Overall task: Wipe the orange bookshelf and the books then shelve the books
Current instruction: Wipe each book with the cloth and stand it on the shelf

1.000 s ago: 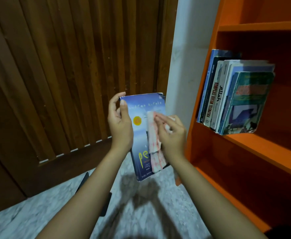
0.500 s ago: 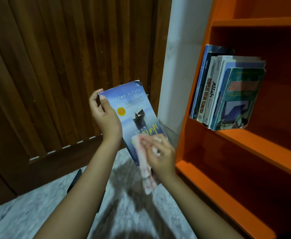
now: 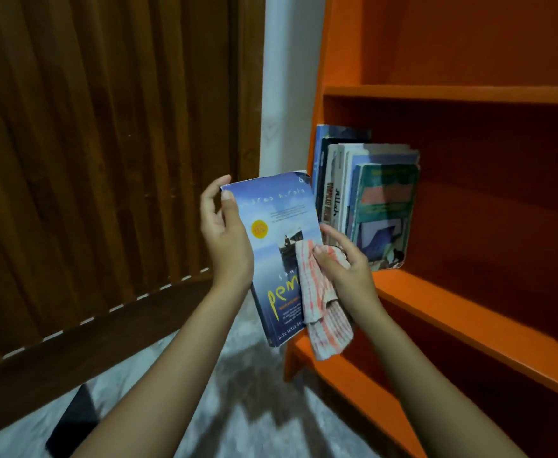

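Blue paperback (image 3: 272, 246): one, glossy cover with sky picture, round orange sticker, yellow lettering, corners worn; held upright and slightly tilted at frame centre, in front of the bookshelf's left edge

Left hand (image 3: 226, 239): grips the paperback's left edge, thumb on the cover near the top corner, fingers (image 3: 209, 196) curled behind

Right hand (image 3: 343, 269): fingers closed around the cloth, pressing it to the cover's right half

Cloth (image 3: 320, 309): one, soft woven fabric, white with faded orange-red checks, crumpled, its loose end hanging below the hand towards 6 o'clock

Orange bookshelf (image 3: 453, 94): one, smooth painted boards, flat and straight-edged, filling the frame from 12 to 5 o'clock

Shelved books (image 3: 367, 200): a row of roughly six, exact count unclear, standing upright against the left wall of the middle compartment, at 2 o'clock from the paperback; the outermost has a green cover with rounded, frayed corners

Wooden slatted panel (image 3: 105, 160): dark brown, vertical ribs, at 9 to 11 o'clock

Floor (image 3: 238, 408): grey mottled stone
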Available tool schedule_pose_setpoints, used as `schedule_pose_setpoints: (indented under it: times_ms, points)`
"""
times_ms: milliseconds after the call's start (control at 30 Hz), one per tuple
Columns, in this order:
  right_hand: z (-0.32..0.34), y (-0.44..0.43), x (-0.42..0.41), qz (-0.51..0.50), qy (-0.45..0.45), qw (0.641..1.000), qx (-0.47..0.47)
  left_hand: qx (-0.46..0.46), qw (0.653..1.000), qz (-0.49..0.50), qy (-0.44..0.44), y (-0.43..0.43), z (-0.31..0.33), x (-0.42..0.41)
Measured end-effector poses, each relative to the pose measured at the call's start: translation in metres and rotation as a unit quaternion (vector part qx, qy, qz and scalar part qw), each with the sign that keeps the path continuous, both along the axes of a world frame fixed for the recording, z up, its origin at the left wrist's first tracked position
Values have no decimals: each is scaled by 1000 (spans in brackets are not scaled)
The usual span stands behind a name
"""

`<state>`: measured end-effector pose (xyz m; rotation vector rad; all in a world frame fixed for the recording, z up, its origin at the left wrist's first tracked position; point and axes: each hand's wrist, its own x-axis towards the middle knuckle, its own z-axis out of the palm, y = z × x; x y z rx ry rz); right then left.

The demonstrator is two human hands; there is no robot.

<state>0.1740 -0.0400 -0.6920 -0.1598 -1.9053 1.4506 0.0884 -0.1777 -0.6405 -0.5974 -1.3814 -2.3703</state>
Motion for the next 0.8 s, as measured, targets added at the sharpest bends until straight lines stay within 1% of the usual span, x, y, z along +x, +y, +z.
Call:
schedule_pose_setpoints:
  times_ms: [100,200,367,500,633,700,800]
  points:
    - [21,36,19,-45,53,998,-4,3,1000,3,25,48,19,17]
    - [35,67,35,-78,98,992,-19,-7,997,-9,73,94,32,34]
    - [31,110,39,-127,144,979,-63,-84,988,-29,129,149,40,47]
    - [25,138,25,-145,146,973,-106,-156,969,-6,191,183,33,27]
    - [24,155,9,-136,162,964,-163,-229,949,41,211,204,24,4]
    - [19,163,3,-134,160,956,-205,-264,933,62,238,209,17,-3]
    - [4,170,-2,-135,148,953,-226,-304,907,88,277,212,5,-10]
